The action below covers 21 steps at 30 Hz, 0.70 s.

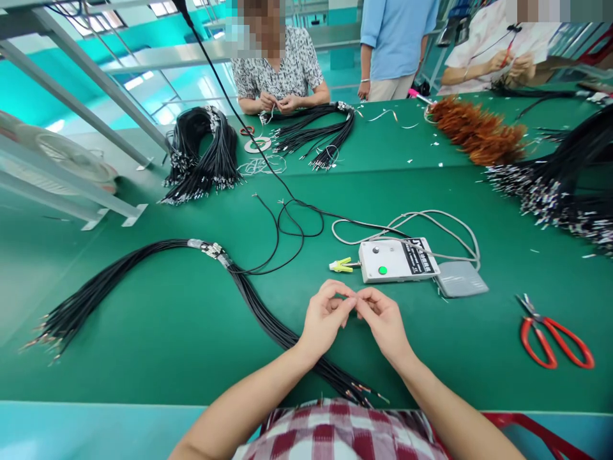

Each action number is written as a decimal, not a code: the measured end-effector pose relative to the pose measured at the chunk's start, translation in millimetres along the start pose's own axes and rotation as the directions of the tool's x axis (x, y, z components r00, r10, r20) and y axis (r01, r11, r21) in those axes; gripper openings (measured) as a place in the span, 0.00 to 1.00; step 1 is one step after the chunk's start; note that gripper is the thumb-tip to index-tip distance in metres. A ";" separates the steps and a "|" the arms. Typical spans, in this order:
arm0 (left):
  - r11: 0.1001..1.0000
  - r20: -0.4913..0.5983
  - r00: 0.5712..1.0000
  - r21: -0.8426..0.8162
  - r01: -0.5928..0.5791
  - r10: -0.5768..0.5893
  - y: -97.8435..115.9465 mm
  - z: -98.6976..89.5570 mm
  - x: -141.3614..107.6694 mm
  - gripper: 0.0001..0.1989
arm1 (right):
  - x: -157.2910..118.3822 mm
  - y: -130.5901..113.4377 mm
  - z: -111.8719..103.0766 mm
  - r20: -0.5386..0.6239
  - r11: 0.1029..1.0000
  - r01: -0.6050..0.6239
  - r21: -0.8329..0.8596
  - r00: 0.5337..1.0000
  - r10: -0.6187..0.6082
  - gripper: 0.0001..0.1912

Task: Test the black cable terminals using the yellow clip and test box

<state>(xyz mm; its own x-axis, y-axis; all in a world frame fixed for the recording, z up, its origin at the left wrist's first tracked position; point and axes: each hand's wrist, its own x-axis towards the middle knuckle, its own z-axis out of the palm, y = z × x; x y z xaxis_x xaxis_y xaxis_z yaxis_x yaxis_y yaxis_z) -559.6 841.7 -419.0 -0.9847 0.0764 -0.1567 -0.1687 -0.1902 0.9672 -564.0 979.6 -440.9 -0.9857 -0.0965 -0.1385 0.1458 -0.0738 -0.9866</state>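
My left hand and my right hand meet fingertip to fingertip just above the green table. They pinch something very small between them; I cannot tell what it is. A long bundle of black wires curves from the far left, under my left forearm, to the table's near edge. Just beyond my hands sits a small white tester box with a green button and a yellow-green clip at its left side.
Red-handled scissors lie at the right. A grey pedal sits beside the box. More black wire bundles and a brown wire pile lie farther off. Three other people are at the far side of the table.
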 end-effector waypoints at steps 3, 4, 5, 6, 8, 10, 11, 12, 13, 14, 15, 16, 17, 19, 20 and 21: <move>0.995 -0.030 0.995 -0.047 0.089 -0.091 -7.4 -2.2 0.4 0.17 | 0.6 -2.4 -1.0 0.017 0.996 0.033 -0.078 0.999 -0.031 0.13; 0.993 -0.030 0.994 -0.045 0.108 -0.109 -9.1 -3.5 0.3 0.17 | 0.9 -3.4 -1.4 0.028 0.994 0.044 -0.101 0.999 -0.042 0.13; 0.992 -0.027 0.992 -0.034 0.121 -0.122 -10.1 -4.9 0.0 0.18 | 1.2 -4.5 -1.9 0.042 0.991 0.056 -0.123 0.998 -0.051 0.13; 0.992 -0.025 0.991 -0.017 0.128 -0.129 -10.6 -6.3 -0.4 0.18 | 1.4 -5.6 -2.6 0.056 0.987 0.066 -0.145 0.997 -0.059 0.13; 0.990 -0.017 0.990 0.033 0.139 -0.139 -10.2 -9.3 -1.8 0.18 | 1.4 -7.3 -4.1 0.084 0.978 0.090 -0.186 0.994 -0.076 0.12; 0.986 -0.020 0.990 0.093 0.138 -0.137 -9.2 -12.6 -3.9 0.18 | 0.6 -7.9 -5.8 0.109 0.967 0.119 -0.224 0.989 -0.096 0.12; 0.984 -0.026 0.993 0.131 0.119 -0.117 -8.9 -14.3 -5.1 0.17 | 0.0 -7.6 -6.4 0.121 0.961 0.134 -0.242 0.987 -0.107 0.11; 0.979 -0.034 0.997 0.186 0.080 -0.075 -8.8 -16.1 -6.5 0.15 | -0.6 -6.9 -7.0 0.133 0.955 0.147 -0.259 0.984 -0.115 0.11; 0.966 -0.038 0.999 0.260 0.019 -0.009 -9.1 -17.9 -7.8 0.13 | -1.2 -5.8 -7.3 0.142 0.948 0.158 -0.275 0.982 -0.123 0.11; 0.937 -0.032 0.997 0.343 -0.059 0.074 -9.7 -19.5 -9.1 0.11 | -1.6 -4.5 -7.5 0.150 0.942 0.168 -0.291 0.980 -0.129 0.11; 0.894 -0.014 0.987 0.425 -0.140 0.161 -10.7 -21.0 -10.2 0.10 | -1.9 -3.1 -7.7 0.155 0.935 0.178 -0.307 0.979 -0.135 0.10; 0.844 0.012 0.972 0.493 -0.210 0.235 -11.8 -22.3 -11.0 0.09 | -2.0 -1.5 -7.8 0.155 0.928 0.186 -0.324 0.978 -0.143 0.10; 0.802 0.034 0.959 0.540 -0.256 0.283 -13.1 -23.4 -11.3 0.09 | -1.8 -0.1 -8.1 0.153 0.920 0.195 -0.340 0.977 -0.150 0.10; 0.766 0.055 0.952 0.580 -0.276 0.302 -15.5 -25.3 -10.7 0.09 | -0.9 1.6 -9.8 0.159 0.904 0.207 -0.375 0.975 -0.157 0.10; 0.766 0.050 0.957 0.588 -0.259 0.286 -16.4 -26.3 -9.8 0.09 | -0.3 1.6 -11.3 0.170 0.892 0.214 -0.398 0.973 -0.157 0.10; 0.770 0.041 0.963 0.593 -0.237 0.265 -17.0 -27.2 -8.6 0.09 | 0.4 0.8 -13.1 0.180 0.873 0.224 -0.434 0.971 -0.160 0.10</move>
<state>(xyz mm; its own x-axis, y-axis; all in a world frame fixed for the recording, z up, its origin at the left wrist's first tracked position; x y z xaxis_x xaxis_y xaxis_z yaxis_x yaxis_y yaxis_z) -549.5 817.6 -439.5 -0.9915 0.0632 0.1137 0.1297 0.4159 0.9001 -565.4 992.4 -442.9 -0.9648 -0.2602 0.0393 -0.1308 0.3446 -0.9296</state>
